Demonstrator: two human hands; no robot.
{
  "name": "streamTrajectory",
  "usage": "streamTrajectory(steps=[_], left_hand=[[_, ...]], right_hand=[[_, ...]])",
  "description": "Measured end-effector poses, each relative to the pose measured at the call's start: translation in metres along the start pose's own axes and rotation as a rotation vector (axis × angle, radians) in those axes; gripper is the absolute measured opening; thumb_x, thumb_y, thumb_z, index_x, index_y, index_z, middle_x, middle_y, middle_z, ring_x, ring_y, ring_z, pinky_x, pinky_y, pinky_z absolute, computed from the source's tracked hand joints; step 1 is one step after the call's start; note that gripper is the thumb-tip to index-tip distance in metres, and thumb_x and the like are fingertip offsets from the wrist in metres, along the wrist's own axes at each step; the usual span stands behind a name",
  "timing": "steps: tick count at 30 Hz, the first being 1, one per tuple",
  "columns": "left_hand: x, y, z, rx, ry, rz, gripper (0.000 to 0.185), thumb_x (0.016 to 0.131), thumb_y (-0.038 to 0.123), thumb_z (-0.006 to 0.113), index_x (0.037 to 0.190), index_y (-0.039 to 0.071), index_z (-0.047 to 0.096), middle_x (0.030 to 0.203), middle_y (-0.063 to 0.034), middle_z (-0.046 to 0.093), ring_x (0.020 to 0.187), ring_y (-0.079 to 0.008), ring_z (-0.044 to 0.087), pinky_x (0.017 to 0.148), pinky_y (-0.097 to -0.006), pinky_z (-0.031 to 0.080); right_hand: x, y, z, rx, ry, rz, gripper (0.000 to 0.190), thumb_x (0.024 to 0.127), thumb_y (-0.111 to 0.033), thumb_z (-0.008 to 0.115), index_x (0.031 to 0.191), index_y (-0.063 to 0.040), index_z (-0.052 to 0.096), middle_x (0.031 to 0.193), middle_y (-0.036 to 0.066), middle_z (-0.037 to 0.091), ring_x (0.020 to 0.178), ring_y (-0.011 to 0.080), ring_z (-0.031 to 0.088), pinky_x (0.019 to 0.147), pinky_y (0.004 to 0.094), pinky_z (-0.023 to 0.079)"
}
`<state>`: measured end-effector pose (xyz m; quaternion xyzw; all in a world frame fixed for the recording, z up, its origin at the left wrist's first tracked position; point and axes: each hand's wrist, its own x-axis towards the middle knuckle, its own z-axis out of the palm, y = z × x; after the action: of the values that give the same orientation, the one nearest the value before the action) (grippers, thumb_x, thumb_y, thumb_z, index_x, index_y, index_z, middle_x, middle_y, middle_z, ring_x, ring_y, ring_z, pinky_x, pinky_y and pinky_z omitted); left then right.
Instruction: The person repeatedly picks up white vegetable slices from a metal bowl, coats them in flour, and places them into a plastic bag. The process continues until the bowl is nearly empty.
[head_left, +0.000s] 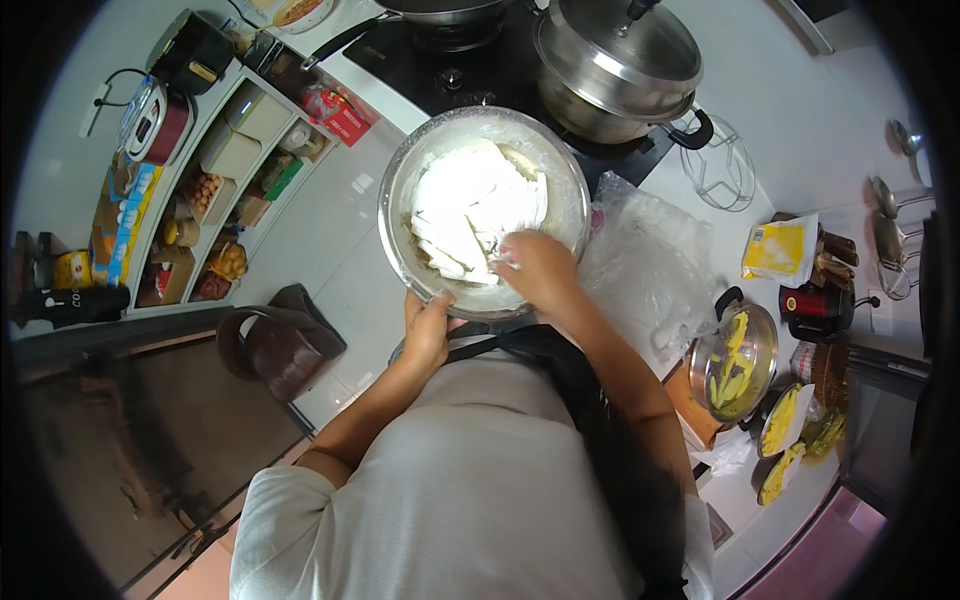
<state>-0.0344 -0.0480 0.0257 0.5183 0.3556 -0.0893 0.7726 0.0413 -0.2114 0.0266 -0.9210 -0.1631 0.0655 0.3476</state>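
My left hand (429, 322) grips the near rim of a large round metal bowl (391, 244), its thumb over the edge. White, flour-coated strips of food (472, 202) lie heaped in the bowl, very bright in the light. My right hand (534, 266) reaches over the bowl's right side, its bent fingers at the edge of the strips. Whether a strip is between those fingers is hidden by blur and glare.
Beyond the bowl are a black cooktop (390, 56), a lidded steel pot (615, 82) and a frying pan (450, 9). Clear plastic bags (652, 262) lie at right, near a pot of yellow-green pieces (731, 375) and plates of yellow strips (780, 420). A brown stool (285, 345) stands left.
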Motion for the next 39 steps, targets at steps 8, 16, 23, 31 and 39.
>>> streamTrajectory(steps=[8,16,23,31,39], left_hand=[[-0.008,-0.003,-0.011,-0.092,-0.026,0.03,0.045,0.077,0.006,0.049,0.12,0.005,0.036,0.102,-0.0084,0.056,0.077,-0.0131,0.059,0.049,-0.02,0.051],[-0.008,-0.003,-0.024,-0.068,-0.035,0.031,0.046,0.076,0.004,0.048,0.121,0.004,0.036,0.103,-0.0084,0.055,0.078,-0.0122,0.058,0.05,-0.0198,0.049],[-0.006,-0.001,-0.029,-0.106,-0.089,-0.001,0.046,0.076,0.003,0.047,0.121,0.004,0.034,0.102,-0.0086,0.054,0.08,-0.0137,0.058,0.054,-0.0217,0.052],[-0.004,0.0,-0.031,-0.065,-0.114,-0.051,0.045,0.077,0.002,0.045,0.121,0.006,0.034,0.104,-0.0096,0.054,0.084,-0.0163,0.058,0.058,-0.0257,0.054],[-0.004,0.006,-0.028,-0.087,-0.113,-0.045,0.034,0.078,0.005,0.047,0.11,0.002,0.04,0.094,-0.0084,0.057,0.077,-0.0139,0.059,0.056,-0.0235,0.053]], right_hand=[[0.03,-0.006,0.038,-0.248,-0.165,-0.038,0.021,0.071,-0.027,0.064,0.08,-0.008,0.059,0.079,0.008,0.056,0.073,0.0266,0.058,0.061,0.0398,0.045],[0.041,-0.024,0.028,-0.315,-0.167,-0.261,0.024,0.069,-0.02,0.066,0.088,-0.01,0.055,0.088,0.007,0.051,0.072,0.0258,0.058,0.059,0.0376,0.046],[0.038,-0.027,0.023,-0.308,-0.311,-0.226,0.027,0.068,-0.02,0.066,0.091,-0.01,0.053,0.088,0.008,0.053,0.074,0.0272,0.058,0.062,0.0384,0.046],[0.029,-0.003,0.037,-0.11,-0.231,-0.171,0.024,0.064,-0.021,0.066,0.084,-0.009,0.06,0.082,0.008,0.06,0.078,0.028,0.058,0.066,0.0376,0.046],[0.04,0.001,0.018,0.105,-0.226,-0.125,0.023,0.065,-0.022,0.065,0.083,-0.008,0.062,0.084,0.01,0.062,0.082,0.0263,0.059,0.07,0.0371,0.046]])
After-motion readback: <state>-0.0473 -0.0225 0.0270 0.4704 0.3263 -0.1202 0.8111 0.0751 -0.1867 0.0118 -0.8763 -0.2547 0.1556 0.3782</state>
